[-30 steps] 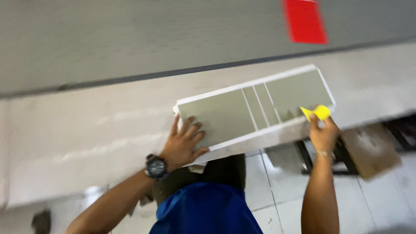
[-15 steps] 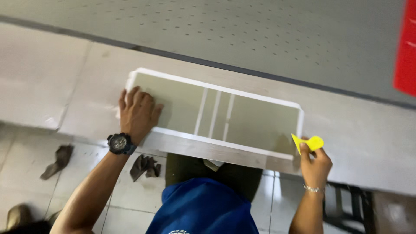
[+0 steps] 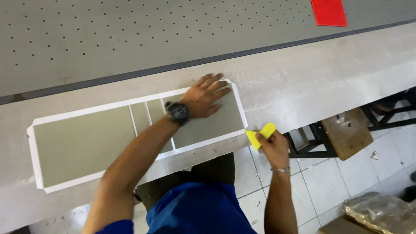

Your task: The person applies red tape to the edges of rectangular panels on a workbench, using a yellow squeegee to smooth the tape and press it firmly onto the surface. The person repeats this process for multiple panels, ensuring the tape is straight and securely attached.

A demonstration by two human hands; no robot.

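Observation:
A long grey-green panel (image 3: 82, 143) with white borders and white dividing strips lies flat on the pale bench (image 3: 329, 82). My left hand (image 3: 206, 95), with a black watch on the wrist, presses flat with spread fingers on the panel's right end. My right hand (image 3: 271, 145) holds a small yellow plastic scraper (image 3: 260, 134) just off the panel's lower right corner, at the bench's near edge.
A grey perforated table surface (image 3: 151, 30) runs behind the bench, with a red sheet (image 3: 328, 12) at the top right. Below the bench edge are a tiled floor, a brown stool (image 3: 346, 134) on a black frame, and a plastic-wrapped bundle (image 3: 381, 212).
My left hand has moved from the panel's left end to its right end. The view has swung, and the panel now lies further left. My right hand still holds the scraper near the right corner.

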